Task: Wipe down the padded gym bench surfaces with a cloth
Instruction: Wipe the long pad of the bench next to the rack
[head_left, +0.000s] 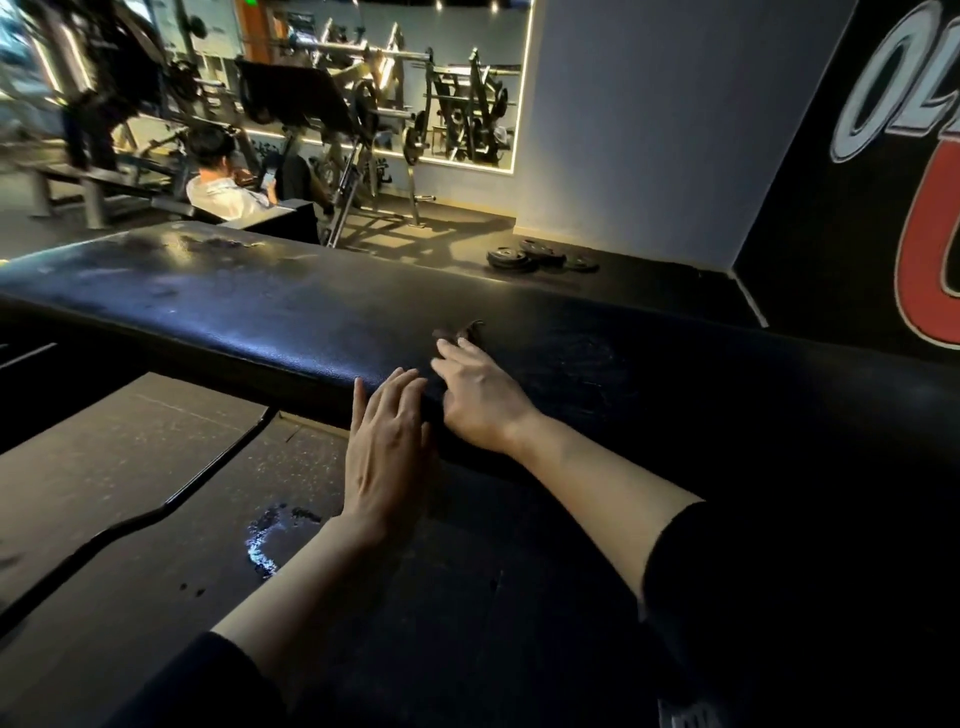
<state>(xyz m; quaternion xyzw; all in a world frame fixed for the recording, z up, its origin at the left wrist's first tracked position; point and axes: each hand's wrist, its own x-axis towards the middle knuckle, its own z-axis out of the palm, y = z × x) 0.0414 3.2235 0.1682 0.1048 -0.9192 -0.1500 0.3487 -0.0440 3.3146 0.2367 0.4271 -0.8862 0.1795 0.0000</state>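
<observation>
A long black padded bench (234, 312) runs across the view from upper left to right, its top scuffed and glossy. My left hand (387, 447) lies with straight fingers against the bench's near edge. My right hand (475, 395) rests on top of the pad, fingers loosely spread, fingertips next to a small torn, curled flap in the cover (462, 330). No cloth shows in either hand or anywhere on the bench.
Below the bench lies dark rubber flooring with a wet patch (262, 540). Weight plates (524, 254) lie on the floor beyond the bench. A seated person (223, 182) and racks of gym machines fill the back left; a painted wall stands at right.
</observation>
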